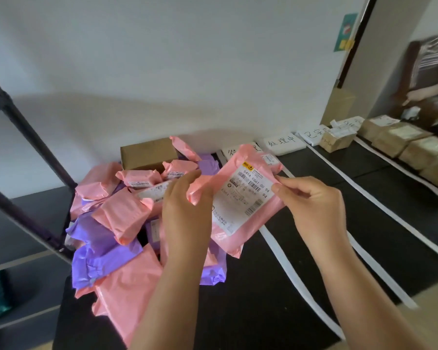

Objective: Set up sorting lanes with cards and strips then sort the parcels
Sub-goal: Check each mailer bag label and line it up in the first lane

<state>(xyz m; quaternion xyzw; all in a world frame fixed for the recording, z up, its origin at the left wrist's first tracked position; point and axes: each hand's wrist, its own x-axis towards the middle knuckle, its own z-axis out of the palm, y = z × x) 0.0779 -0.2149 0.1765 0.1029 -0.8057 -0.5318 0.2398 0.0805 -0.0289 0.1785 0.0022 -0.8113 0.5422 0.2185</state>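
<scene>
At frame centre, the left hand (187,210) and right hand (311,205) both pinch a pink plastic mailer parcel with a white label (240,198) above the pink-and-purple pile (116,223).

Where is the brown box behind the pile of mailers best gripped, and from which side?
Likely from above, the grip closing over the bare top of the brown box: pink mailers crowd its lower front and right end. Left hand and right hand both hold the pink parcel now.
</scene>
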